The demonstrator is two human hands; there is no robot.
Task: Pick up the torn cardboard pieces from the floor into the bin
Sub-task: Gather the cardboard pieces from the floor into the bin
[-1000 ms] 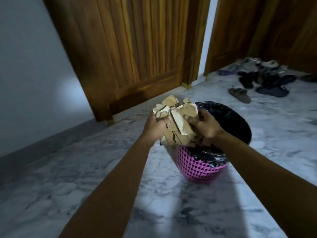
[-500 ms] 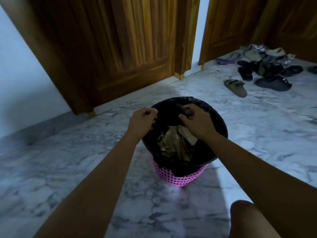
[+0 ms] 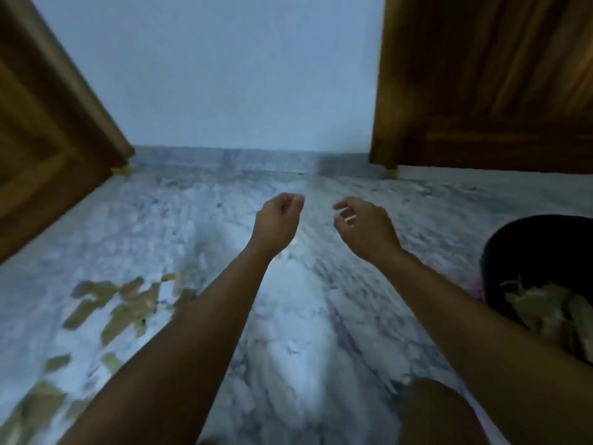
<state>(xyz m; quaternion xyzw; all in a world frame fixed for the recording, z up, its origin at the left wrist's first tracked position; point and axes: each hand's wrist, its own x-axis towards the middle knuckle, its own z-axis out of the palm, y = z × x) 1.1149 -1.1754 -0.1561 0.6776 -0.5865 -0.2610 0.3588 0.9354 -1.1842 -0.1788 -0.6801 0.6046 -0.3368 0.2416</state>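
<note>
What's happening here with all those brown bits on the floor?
A person is tidying torn cardboard into a bin. At this moment the left hand and the right hand hold nothing and hover over the marble floor, fingers loosely curled. The bin, at the right edge, has a cardboard pile inside. Scattered torn pieces lie on the floor to the left, not yet picked up.

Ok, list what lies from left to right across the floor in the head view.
torn cardboard pieces on the floor → left hand → right hand → bin with cardboard already inside
</note>
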